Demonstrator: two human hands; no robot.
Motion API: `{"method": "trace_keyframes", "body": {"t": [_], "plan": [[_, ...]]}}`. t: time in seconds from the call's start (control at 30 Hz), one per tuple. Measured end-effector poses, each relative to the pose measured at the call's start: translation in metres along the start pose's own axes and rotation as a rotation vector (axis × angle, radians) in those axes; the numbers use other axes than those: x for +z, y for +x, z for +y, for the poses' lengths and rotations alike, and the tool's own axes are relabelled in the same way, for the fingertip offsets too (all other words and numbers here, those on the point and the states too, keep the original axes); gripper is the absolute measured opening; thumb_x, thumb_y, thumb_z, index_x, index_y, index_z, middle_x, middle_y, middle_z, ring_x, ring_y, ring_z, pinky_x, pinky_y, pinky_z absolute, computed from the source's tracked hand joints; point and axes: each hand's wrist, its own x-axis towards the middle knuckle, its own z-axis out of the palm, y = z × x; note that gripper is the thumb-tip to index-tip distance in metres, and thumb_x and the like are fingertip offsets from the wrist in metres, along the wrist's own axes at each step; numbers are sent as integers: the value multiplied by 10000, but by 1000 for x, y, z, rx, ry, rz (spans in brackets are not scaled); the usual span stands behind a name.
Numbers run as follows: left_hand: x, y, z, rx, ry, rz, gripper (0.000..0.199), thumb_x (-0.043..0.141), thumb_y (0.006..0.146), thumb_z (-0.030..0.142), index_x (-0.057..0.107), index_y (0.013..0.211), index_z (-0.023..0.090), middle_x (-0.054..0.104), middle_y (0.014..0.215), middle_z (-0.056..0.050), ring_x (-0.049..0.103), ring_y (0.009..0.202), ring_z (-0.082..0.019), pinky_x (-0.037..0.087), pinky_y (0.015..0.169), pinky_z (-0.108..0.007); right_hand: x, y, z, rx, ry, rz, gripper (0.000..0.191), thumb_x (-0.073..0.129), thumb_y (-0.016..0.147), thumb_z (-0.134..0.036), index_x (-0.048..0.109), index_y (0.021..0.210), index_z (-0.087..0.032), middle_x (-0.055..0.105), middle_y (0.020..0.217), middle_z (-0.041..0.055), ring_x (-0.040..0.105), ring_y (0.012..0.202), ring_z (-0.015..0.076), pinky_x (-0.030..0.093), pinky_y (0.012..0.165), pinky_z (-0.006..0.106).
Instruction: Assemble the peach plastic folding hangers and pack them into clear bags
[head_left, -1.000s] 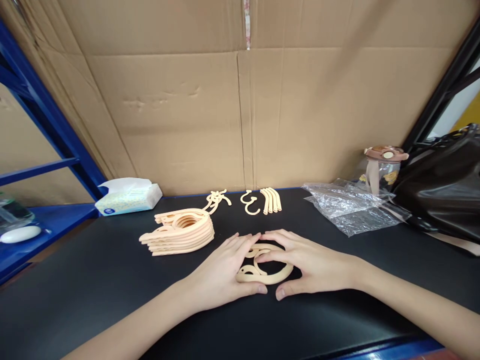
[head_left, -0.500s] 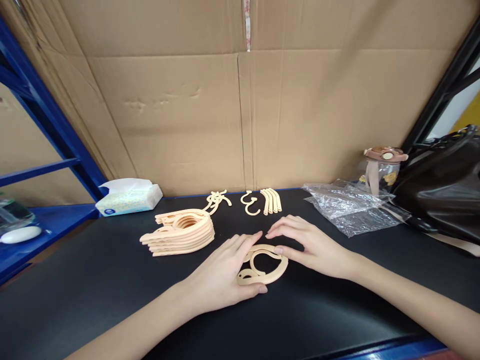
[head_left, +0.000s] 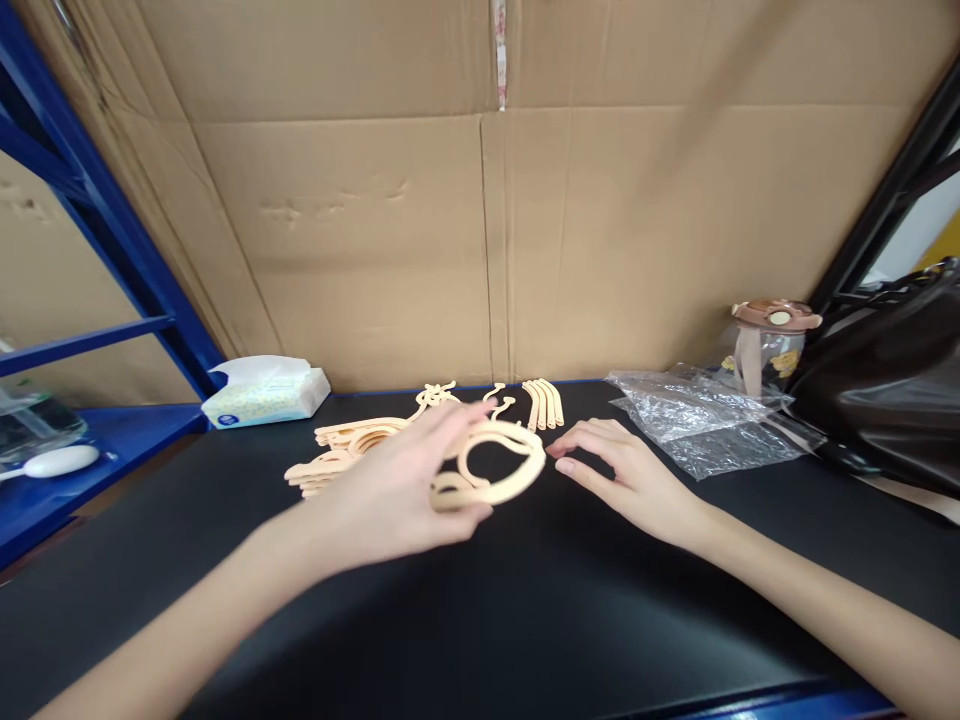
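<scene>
Behind the stack point(head_left: 322, 468) rises the cardboard wall point(head_left: 375, 250), down to the back edge of the table point(head_left: 600, 620). The broadest room for moving lies in front of the stack and to its right, as far as the blue near edge. Far right of the stack is the bag point(head_left: 885, 390); between them, nearer the bag, the plastic point(head_left: 697, 430) takes up some room. The tissue box point(head_left: 270, 395) is behind the stack, to its left. The left hand point(head_left: 397, 490) hides part of the stack and pinches, between thumb and fingers, the hanger point(head_left: 517, 485), which is right of the stack and seems lifted. The right hand point(head_left: 630, 480), farther right, is loosely curled, gripping nothing; its fingertips are just beside the hanger's edge, touching or not I cannot tell. The strips point(head_left: 541, 405) and hooks point(head_left: 504, 405) are behind the stack, to its right.
</scene>
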Motion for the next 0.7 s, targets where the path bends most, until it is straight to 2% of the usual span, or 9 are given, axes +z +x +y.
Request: {"method": "trace_keyframes", "body": {"t": [0.07, 0.17, 0.23, 0.33, 0.53, 0.7], "plan": [[-20, 3, -15, -28, -5, 32, 744, 643, 733, 344, 310, 1395, 277, 455, 1376, -45, 483, 1216, -265, 413, 1011, -391, 0, 0, 0, 10, 0, -2, 228, 452, 939, -383, 630, 981, -247, 679, 961, 13, 593, 935, 183, 404, 895, 371], [-42, 3, -45, -149, 34, 10, 712, 644, 735, 433, 363, 1369, 269, 498, 1355, -45, 480, 1225, -282, 397, 1019, -424, 2, 0, 1, 10, -3, -3, 240, 451, 936, -394, 636, 977, -246, 686, 961, 19, 598, 953, 191, 411, 901, 383], [-51, 0, -64, -221, 28, -30, 705, 642, 740, 473, 377, 1359, 267, 509, 1348, -42, 482, 1226, -277, 385, 1024, -428, 2, -1, 2, 2, -9, 0, 231, 459, 932, -387, 637, 971, -247, 689, 953, 20, 599, 952, 196, 416, 897, 390], [-56, -8, -81, -253, 12, -66, 607, 584, 811, 467, 394, 1344, 247, 510, 1348, -18, 480, 1224, -241, 356, 1034, -437, 3, -1, 2, -22, -5, 1, 206, 467, 930, -363, 633, 969, -247, 693, 943, 23, 605, 929, 200, 412, 898, 404], [-56, -17, -88, -306, -2, -98, 566, 532, 855, 492, 405, 1321, 197, 521, 1337, 15, 472, 1223, -214, 337, 1032, -441, 5, -2, 4, -56, -19, -29, 179, 476, 928, -335, 624, 939, -234, 692, 898, 8, 622, 884, 180, 401, 908, 386], [-57, -21, -87, -307, 32, -88, 529, 553, 866, 454, 410, 1329, 243, 522, 1337, 39, 489, 1204, -213, 338, 1029, -451, 7, -1, 6, -61, -25, -41, 187, 469, 931, -342, 624, 944, -238, 688, 874, 6, 620, 876, 182, 383, 938, 407]]}}
